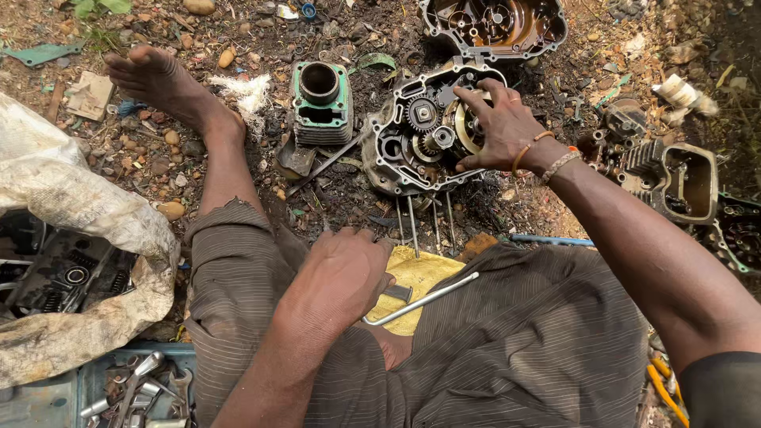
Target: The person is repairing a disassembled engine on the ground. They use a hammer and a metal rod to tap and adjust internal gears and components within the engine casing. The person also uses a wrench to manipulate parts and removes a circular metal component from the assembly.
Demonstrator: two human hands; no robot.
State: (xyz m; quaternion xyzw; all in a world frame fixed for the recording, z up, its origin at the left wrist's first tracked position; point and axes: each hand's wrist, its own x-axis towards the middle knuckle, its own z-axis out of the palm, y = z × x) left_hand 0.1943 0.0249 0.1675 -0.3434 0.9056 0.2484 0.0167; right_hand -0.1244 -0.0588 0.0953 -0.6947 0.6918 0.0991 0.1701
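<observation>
An open engine crankcase [420, 135], gears exposed, is seen on the dirt at 12 o'clock from the seated person. The right hand [503, 127] is laid on the case's right side, its fingers spread wide over a brass-coloured ring and the gears; nothing is gripped. The left hand [341, 277] is rested palm-down on the lap at 6 o'clock from the case, fingers curled loosely; whether anything is held beneath it cannot be told. Just beside it, at 3 o'clock, a bent steel rod [424, 301] is laid across a yellow cloth [420, 273], touching it. 4 long studs [424, 222] are seen projecting from the case towards the lap. A green-gasketed cylinder block [321, 103] stands at 9 o'clock from the case, near a bare foot [162, 83]. A second case cover [491, 28] lies at 12 o'clock, a finned cylinder head [670, 178] at 3 o'clock. Spanners [143, 388] are held in a tray at 8 o'clock.
</observation>
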